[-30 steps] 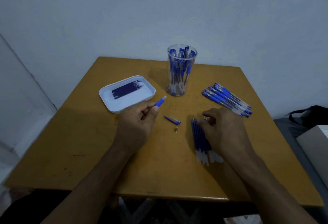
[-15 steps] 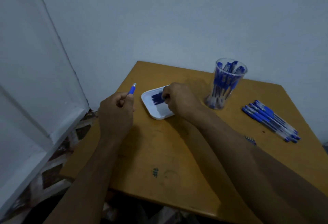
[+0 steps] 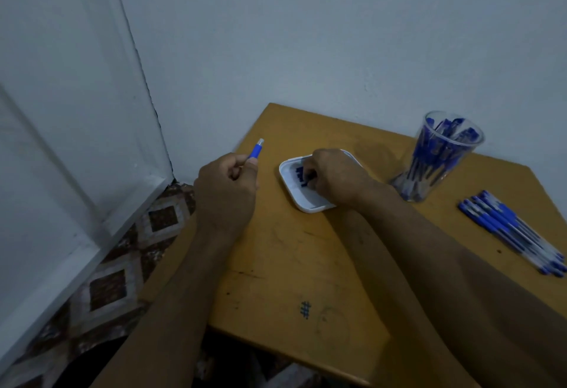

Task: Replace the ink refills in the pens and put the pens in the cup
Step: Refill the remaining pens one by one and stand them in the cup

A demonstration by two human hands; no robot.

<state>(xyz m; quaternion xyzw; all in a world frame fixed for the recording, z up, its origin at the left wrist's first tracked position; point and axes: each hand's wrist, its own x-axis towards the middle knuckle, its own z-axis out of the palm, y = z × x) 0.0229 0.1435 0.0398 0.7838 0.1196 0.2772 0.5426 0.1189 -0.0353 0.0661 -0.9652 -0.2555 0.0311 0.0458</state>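
My left hand (image 3: 225, 186) grips a blue pen barrel (image 3: 256, 149), its pale end pointing up and away over the table's left edge. My right hand (image 3: 333, 175) reaches into the white tray (image 3: 302, 203), fingers curled down onto the dark blue refills (image 3: 300, 172) lying there; whether it pinches one is hidden by the hand. A clear cup (image 3: 441, 157) full of blue pens stands at the back right. A row of blue pens (image 3: 515, 232) lies on the table at the far right.
The wooden table (image 3: 291, 265) has a pen-drawn hash mark (image 3: 305, 309) near its front. A white wall and a white panel stand close on the left, with patterned floor tiles (image 3: 122, 265) below. The table's left edge runs just under my left hand.
The view swung left. My right hand left the refill pile at the table's middle and went across into the white tray. My left hand kept the pen barrel and lifted it leftward.
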